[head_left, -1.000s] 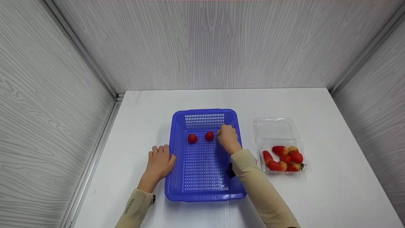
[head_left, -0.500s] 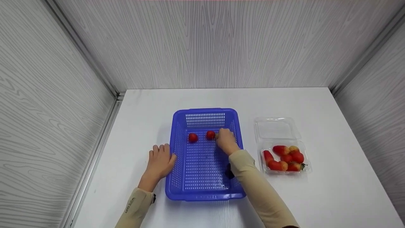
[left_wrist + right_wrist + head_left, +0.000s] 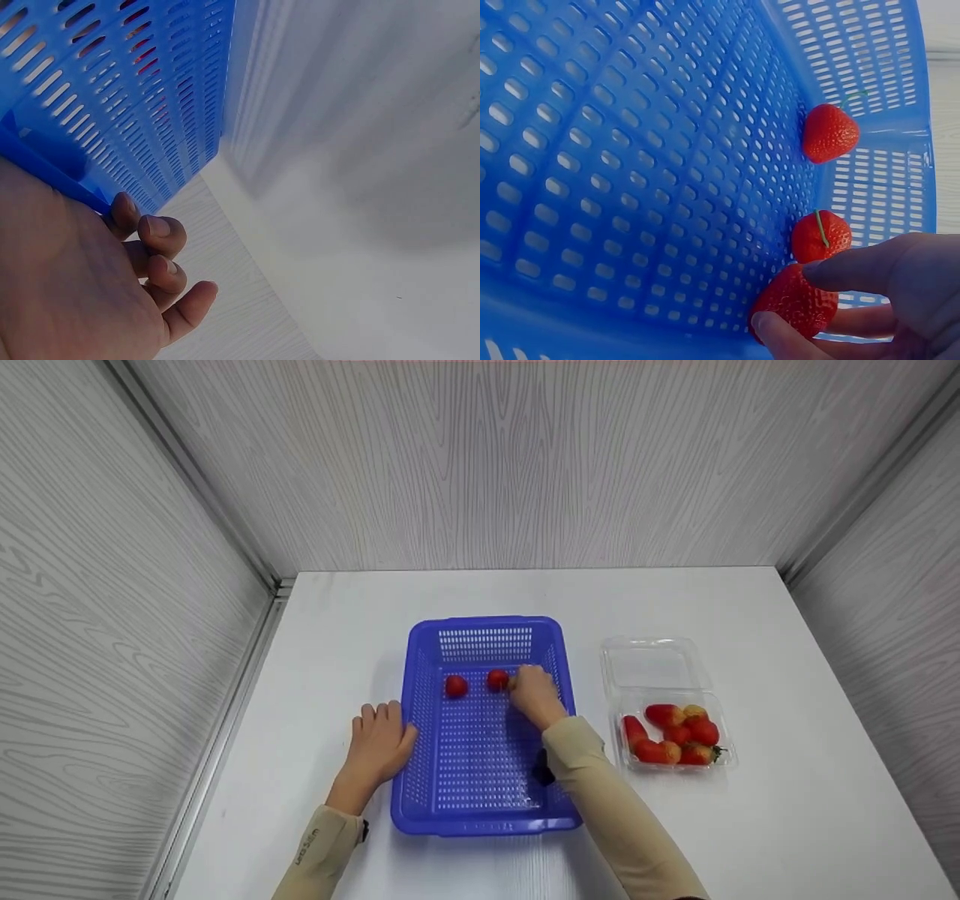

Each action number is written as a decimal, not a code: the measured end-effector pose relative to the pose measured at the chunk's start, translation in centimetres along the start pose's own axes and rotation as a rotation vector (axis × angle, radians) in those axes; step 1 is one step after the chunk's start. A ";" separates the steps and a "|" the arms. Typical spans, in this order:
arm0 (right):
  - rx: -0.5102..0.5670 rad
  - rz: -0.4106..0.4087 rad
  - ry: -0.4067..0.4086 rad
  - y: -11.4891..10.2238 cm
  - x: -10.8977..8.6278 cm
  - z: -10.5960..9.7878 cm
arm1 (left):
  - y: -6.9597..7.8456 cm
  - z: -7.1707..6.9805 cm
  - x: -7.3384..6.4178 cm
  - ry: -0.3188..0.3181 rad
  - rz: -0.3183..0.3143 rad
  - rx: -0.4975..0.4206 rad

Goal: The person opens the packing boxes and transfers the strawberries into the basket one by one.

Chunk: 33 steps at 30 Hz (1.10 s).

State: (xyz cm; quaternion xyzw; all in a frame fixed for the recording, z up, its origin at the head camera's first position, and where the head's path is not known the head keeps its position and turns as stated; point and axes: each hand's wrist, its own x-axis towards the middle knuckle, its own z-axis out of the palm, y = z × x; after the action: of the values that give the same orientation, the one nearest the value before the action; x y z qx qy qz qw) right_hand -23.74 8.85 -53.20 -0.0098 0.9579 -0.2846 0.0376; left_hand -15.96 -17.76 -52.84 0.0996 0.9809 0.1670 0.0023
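A blue plastic basket [image 3: 480, 765] with slotted walls lies on the white table. My left hand [image 3: 379, 742] holds its left rim, thumb over the edge and fingers on the outer side. Inside the basket, my right hand [image 3: 538, 696] pinches a red strawberry [image 3: 799, 300] between thumb and fingers, low by the basket floor. From the head view that strawberry is mostly hidden under the hand. Right beside it sits a strawberry with a green stem [image 3: 826, 238]. Another strawberry [image 3: 829, 133] lies farther along, apart from these.
To the right of the basket stands a clear plastic clamshell box [image 3: 626, 701], its lid [image 3: 652, 664] folded back. Several red and yellowish strawberries [image 3: 664, 752] fill its base. Wood-grained panels [image 3: 480, 472] wall the table at the back and sides.
My right hand has moved slightly down and left in the basket, bringing its strawberry beside the nearest one. My left hand stays on the rim.
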 end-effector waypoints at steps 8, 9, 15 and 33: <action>-0.048 0.011 0.067 -0.4 -0.1 -1.1 | 0.2 -0.2 0.1 -0.017 -0.005 -0.009; -0.054 0.018 0.066 -0.5 -0.1 -1.3 | 0.2 -0.2 0.1 -0.019 -0.006 -0.010; -0.036 0.046 0.034 -1.4 -0.6 -2.9 | 0.1 -0.1 0.2 -0.024 -0.009 -0.008; -0.007 -0.037 0.130 -2.0 -4.8 -9.5 | 0.0 0.1 0.0 -0.015 -0.007 -0.022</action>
State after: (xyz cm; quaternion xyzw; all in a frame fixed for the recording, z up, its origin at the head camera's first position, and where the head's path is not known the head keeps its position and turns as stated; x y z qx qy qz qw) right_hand -19.69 12.51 -43.84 -0.0090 0.9589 -0.2819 -0.0301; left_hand -15.97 -17.74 -52.91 0.0974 0.9793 0.1771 0.0112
